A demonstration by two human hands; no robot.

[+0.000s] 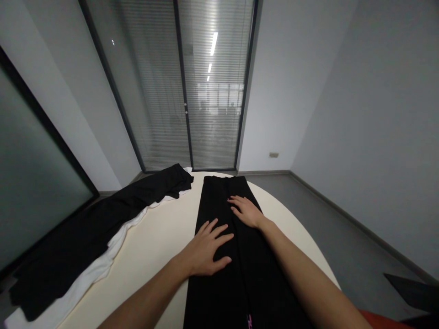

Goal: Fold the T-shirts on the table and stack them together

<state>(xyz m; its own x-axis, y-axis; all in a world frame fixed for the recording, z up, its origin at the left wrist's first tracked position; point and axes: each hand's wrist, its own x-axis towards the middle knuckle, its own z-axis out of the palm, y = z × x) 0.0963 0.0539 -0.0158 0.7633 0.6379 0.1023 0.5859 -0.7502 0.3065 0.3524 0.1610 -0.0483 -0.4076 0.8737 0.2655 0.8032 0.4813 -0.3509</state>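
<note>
Black trousers (219, 201) lie lengthwise on the cream table, the two legs side by side and the waist end toward the far edge. A small pink mark shows on them near the bottom of the view. My left hand (207, 249) rests open on the left leg, its fingers spread. Farther up, my right hand (247, 212) lies open and flat on the right leg, with its fingertips close to the gap between the legs. Neither hand grips the cloth. Both forearms cover part of the trousers' near end.
Along the table's left side lie a black garment (113, 219) and a white one (116, 246) partly under it. The round table (164, 233) has a curved right edge. Beyond it stand glass doors (216, 128) with blinds, and a grey wall (377, 137) rises at right.
</note>
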